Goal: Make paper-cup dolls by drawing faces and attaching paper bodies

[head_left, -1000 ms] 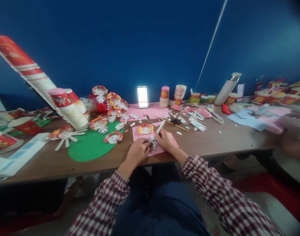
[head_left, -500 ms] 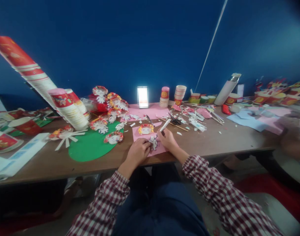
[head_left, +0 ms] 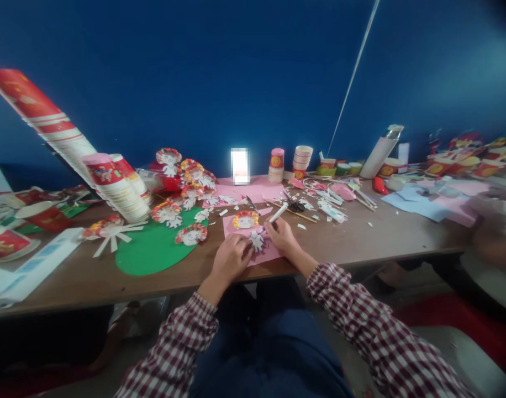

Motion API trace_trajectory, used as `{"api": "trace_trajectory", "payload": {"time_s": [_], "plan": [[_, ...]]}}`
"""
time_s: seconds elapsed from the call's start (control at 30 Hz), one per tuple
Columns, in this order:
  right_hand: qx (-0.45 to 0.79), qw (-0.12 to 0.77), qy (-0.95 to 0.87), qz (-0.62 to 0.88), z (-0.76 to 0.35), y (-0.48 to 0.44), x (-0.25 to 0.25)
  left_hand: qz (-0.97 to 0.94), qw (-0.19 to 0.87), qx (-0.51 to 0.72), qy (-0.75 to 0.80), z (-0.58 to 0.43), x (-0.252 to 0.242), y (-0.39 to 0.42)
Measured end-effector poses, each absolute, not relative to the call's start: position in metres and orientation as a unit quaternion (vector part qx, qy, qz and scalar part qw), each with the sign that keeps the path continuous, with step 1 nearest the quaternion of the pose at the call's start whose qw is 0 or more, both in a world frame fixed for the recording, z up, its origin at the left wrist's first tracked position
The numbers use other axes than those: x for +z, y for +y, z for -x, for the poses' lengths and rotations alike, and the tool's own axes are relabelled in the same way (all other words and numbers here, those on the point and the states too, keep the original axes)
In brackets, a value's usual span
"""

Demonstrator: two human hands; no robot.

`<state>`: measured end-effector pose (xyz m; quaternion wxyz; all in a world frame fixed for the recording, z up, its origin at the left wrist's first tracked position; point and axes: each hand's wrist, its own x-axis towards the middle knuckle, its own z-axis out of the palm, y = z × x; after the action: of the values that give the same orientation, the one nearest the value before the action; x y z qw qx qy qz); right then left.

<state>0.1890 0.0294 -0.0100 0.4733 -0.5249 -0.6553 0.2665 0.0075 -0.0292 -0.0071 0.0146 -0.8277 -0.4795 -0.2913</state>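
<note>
A white marker pen (head_left: pixel 278 212) slants up out of my right hand (head_left: pixel 283 234), whose fingers are closed around it. Its lower end points at a small white paper figure cutout (head_left: pixel 257 241) lying on a pink sheet (head_left: pixel 264 257). From the other side, my left hand (head_left: pixel 233 255) has its fingers bent together on the cutout's left edge, holding it. Just above the cutout lies a paper face with a red and yellow ruffled rim (head_left: pixel 245 220).
Similar paper dolls (head_left: pixel 190 234) lie on and around a green sheet (head_left: pixel 153 254) at left. Tall stacked paper cups (head_left: pixel 116 185) lean behind. Black scissors (head_left: pixel 295 205) and paper scraps lie right of centre. Another person's blurred hand (head_left: pixel 491 232) is at far right.
The cutout has shifted or turned slightly under my left fingers. My right hand keeps the marker at nearly the same spot. The whole view has tilted a little.
</note>
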Motion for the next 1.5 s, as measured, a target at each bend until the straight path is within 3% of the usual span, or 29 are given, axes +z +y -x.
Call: {"api": "trace_trajectory", "payload": {"time_s": [0.4, 0.73, 1.5], "plan": [[0.251, 0.503, -0.673, 0.482, -0.188, 0.024, -0.004, 0.757, 0.058, -0.317, -0.569, -0.001, -0.009, -0.03], [0.224, 0.524, -0.699, 0.433, -0.194, 0.02, 0.006, 0.729, 0.062, -0.261, -0.629, -0.005, -0.006, -0.032], [0.254, 0.429, -0.723, 0.479, -0.177, 0.019, 0.018, 0.756, 0.035, -0.235, -0.61, -0.007, -0.002, -0.033]]}}
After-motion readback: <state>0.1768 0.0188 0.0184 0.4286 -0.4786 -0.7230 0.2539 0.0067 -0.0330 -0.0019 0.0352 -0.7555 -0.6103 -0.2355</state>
